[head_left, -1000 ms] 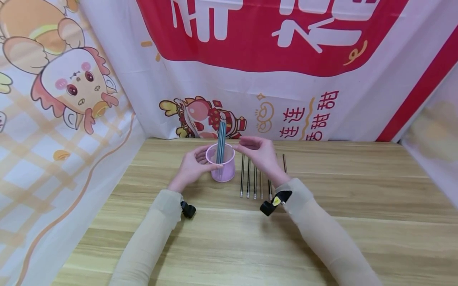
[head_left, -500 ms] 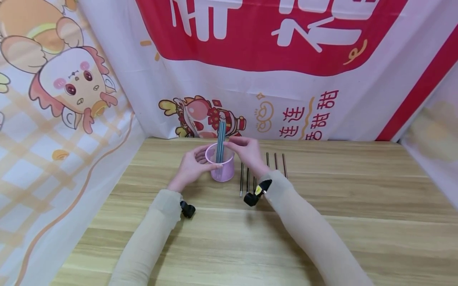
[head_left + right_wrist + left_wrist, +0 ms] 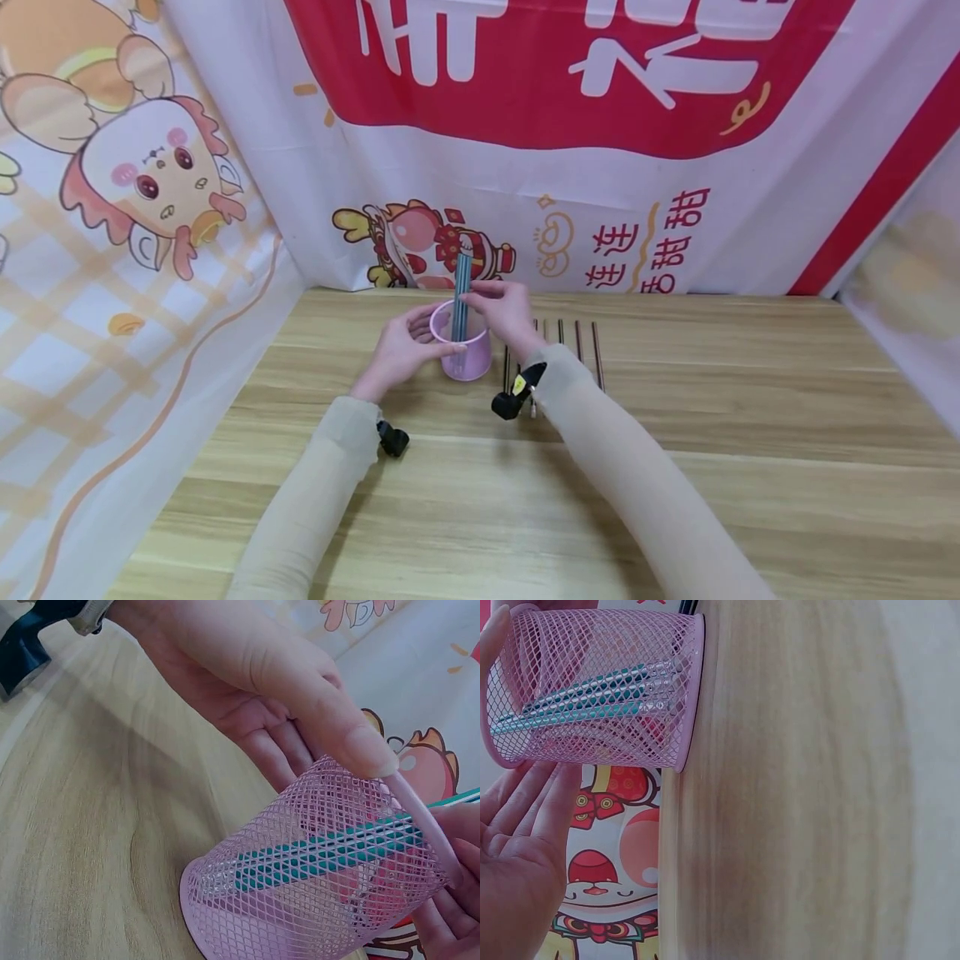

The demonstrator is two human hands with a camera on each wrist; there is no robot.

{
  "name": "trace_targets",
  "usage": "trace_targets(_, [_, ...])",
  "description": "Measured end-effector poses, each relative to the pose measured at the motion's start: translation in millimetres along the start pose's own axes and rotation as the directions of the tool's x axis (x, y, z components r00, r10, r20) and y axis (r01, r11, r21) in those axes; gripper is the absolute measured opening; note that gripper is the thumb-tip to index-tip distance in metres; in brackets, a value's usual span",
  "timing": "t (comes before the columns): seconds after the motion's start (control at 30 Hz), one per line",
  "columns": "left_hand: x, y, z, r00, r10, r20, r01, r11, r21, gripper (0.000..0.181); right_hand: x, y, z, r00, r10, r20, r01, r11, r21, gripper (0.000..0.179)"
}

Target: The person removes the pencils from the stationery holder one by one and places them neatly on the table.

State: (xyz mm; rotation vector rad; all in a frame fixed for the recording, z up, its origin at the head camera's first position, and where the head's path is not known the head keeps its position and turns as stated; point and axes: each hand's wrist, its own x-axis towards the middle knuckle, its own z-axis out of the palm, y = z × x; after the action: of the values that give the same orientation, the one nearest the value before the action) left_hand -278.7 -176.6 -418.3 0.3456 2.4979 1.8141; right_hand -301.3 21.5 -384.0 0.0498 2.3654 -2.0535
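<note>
A pink mesh pencil cup [image 3: 480, 357] stands upright on the wooden table, toward its back edge. My left hand [image 3: 403, 348] holds it from the left, thumb at the front rim and fingers round the far side. Several teal-striped pencils [image 3: 464, 277] lean together inside; the right wrist view shows their eraser ends at the cup's bottom. Over the cup's right rim, my right hand [image 3: 504, 312] pinches these pencils above the rim. Part of the right hand [image 3: 459, 829] appears at the edge of its wrist view, with most of it out of frame.
Several dark pencils [image 3: 597, 350] lie in a row on the table [image 3: 465, 500] right of the cup, partly hidden under my right hand and sleeve. A printed cloth [image 3: 420, 167] hangs behind the table, and another patterned cloth [image 3: 202, 350] borders its left side.
My right hand has moved left, from beside the cup's rim to the pencils inside, and its fingers have closed on them. The left hand and cup have stayed in place.
</note>
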Motion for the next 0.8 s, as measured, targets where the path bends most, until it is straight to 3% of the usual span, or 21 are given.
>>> trace_targets(0.33, [-1.6, 2.7, -0.3, 1.000, -0.004, 0.002, 0.004, 1.000, 0.005, 0.089, 1.8, 3.5, 3.9, 0.999, -0.020, -0.039, 0.022, 0.999, 0.039, 0.027])
trace_targets(0.8, [-0.8, 0.5, -0.4, 1.000, 0.018, 0.008, -0.018, 1.000, -0.014, 0.085, -1.2, 7.7, -1.0, 0.985, -0.126, -0.118, 0.138, 0.986, 0.098, 0.028])
